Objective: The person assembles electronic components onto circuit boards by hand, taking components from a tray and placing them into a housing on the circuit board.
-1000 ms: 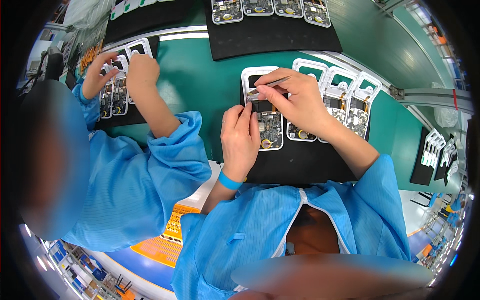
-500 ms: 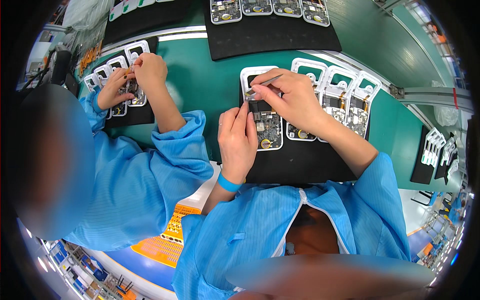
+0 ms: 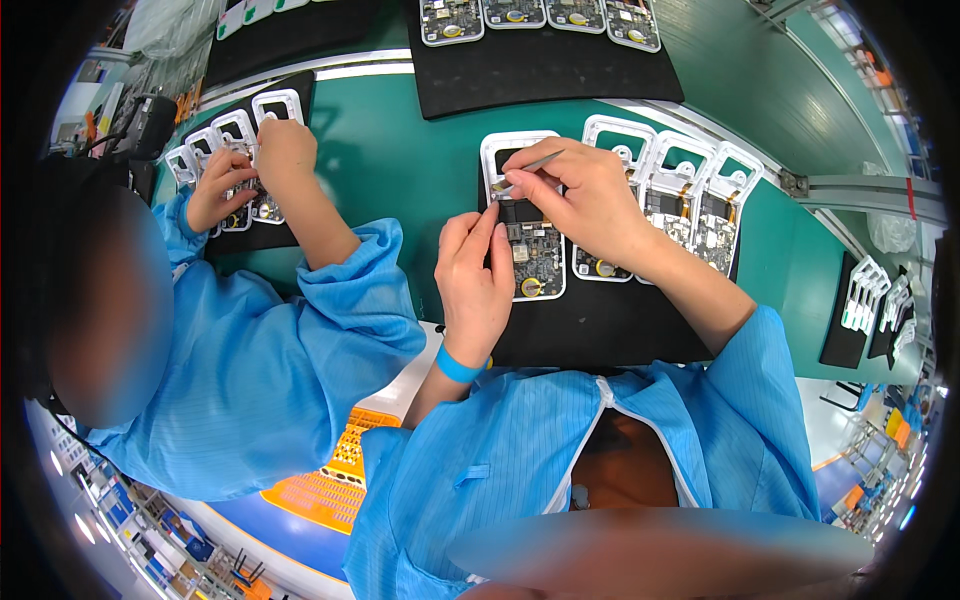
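Observation:
A white plastic housing (image 3: pixel 490 152) with a dark circuit board (image 3: pixel 541 258) and a yellow-rimmed coin cell lies on the black mat before me. My right hand (image 3: pixel 592 205) pinches slim metal tweezers (image 3: pixel 541 162) over the housing's upper part; their tips point down-left. At the housing's left edge rests my left hand (image 3: pixel 474 280), fingers stretched out, its index fingertip close to the tweezer tips. Whatever small part lies under the tips is too small to make out. Several similar housings (image 3: pixel 735 165) with boards stand in a row to the right, partly behind my right hand.
A co-worker in a blue smock (image 3: pixel 270 370) works at the left, hands over more white housings (image 3: pixel 277 100). Another black mat (image 3: pixel 545 80) with several boards lies at the back. A metal post (image 3: pixel 860 190) juts in from the right. White parts (image 3: pixel 865 295) lie on a far-right mat.
My left fingertips have shifted very slightly; my right hand and the tweezers stay almost in place. The co-worker's head and hands have moved a little.

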Available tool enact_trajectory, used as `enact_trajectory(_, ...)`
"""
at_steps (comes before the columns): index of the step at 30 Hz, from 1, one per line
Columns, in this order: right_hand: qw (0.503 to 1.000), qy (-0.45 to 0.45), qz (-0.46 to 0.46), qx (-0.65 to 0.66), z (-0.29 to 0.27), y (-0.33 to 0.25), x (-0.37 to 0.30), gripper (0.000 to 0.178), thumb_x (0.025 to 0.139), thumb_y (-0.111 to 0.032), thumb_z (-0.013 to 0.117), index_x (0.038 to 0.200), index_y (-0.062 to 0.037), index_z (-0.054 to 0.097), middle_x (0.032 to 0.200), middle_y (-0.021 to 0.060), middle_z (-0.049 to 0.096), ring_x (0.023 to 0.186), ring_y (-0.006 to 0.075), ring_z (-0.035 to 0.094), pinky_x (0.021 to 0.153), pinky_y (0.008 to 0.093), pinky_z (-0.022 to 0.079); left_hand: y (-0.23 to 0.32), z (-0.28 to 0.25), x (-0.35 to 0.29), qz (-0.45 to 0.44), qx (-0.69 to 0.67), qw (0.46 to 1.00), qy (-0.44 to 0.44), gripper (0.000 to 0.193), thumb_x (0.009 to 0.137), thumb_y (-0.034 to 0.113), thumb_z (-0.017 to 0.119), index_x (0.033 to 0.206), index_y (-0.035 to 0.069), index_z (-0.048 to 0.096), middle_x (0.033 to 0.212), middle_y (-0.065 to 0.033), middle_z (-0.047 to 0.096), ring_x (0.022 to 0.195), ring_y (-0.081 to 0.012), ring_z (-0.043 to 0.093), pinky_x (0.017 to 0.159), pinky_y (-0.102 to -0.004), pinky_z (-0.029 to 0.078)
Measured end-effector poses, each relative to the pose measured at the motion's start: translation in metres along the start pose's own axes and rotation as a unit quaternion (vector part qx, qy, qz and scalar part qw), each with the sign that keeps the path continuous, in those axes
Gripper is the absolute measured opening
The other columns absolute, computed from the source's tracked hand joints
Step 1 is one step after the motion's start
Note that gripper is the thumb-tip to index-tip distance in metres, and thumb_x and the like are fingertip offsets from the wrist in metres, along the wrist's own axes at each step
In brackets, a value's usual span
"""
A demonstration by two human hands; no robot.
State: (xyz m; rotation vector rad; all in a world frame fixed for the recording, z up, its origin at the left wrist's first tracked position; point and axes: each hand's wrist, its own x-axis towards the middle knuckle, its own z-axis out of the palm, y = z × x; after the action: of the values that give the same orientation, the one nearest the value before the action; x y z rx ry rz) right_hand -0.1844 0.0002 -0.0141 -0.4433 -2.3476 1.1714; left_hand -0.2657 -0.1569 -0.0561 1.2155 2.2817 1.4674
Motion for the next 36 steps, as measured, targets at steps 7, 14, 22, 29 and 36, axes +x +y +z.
enact_trajectory(7,1.0,0.023,0.005,0.008,-0.001,-0.001,-0.002,0.014,0.094,-0.009,0.069,0.096,0.0044,0.074,0.102,0.0119,0.074,0.078,0.0173,0.074,0.065,0.0253,0.057,0.001,0.003,0.001,0.014,0.036,0.999,-0.017,0.026,0.09,0.0,0.065,0.115,-0.008,0.068,0.101,-0.0172,0.061,0.091,-0.0324,0.062,0.08,-0.0407,0.051)
enact_trajectory(14,1.0,0.024,-0.002,0.007,0.009,-0.003,0.0,0.015,0.095,-0.01,0.069,0.094,0.0045,0.073,0.097,0.0128,0.074,0.078,0.0177,0.075,0.064,0.026,0.057,0.0,0.003,-0.002,0.04,0.057,0.997,-0.021,0.027,0.089,-0.001,0.065,0.115,-0.008,0.067,0.099,-0.0168,0.06,0.089,-0.0333,0.06,0.08,-0.0418,0.049)
enact_trajectory(22,0.998,0.058,0.023,0.015,0.012,-0.013,0.01,0.022,0.092,-0.014,0.068,0.085,0.0064,0.068,0.078,0.019,0.068,0.066,0.0332,0.067,0.06,0.0382,0.052,-0.002,0.001,-0.002,0.051,0.06,0.997,-0.019,0.028,0.089,-0.001,0.065,0.117,-0.007,0.068,0.1,-0.0171,0.061,0.089,-0.0331,0.062,0.079,-0.0408,0.051)
enact_trajectory(29,0.997,0.004,0.069,-0.014,0.013,-0.007,0.011,0.018,0.096,-0.011,0.067,0.092,0.0059,0.071,0.088,0.0149,0.072,0.074,0.0201,0.075,0.06,0.0282,0.056,-0.005,0.0,-0.001,0.063,0.064,0.996,-0.02,0.028,0.09,-0.001,0.065,0.118,-0.005,0.068,0.1,-0.0173,0.063,0.088,-0.0328,0.064,0.077,-0.0397,0.052)
enact_trajectory(36,0.98,-0.055,-0.014,-0.191,-0.005,-0.016,0.004,0.026,0.1,-0.025,0.059,0.099,0.0,0.064,0.073,0.0183,0.067,0.067,0.0362,0.068,0.059,0.0421,0.052,-0.006,-0.001,-0.003,0.055,0.064,0.996,-0.02,0.028,0.09,-0.002,0.065,0.117,-0.007,0.068,0.099,-0.0177,0.063,0.087,-0.0328,0.064,0.077,-0.0393,0.052)
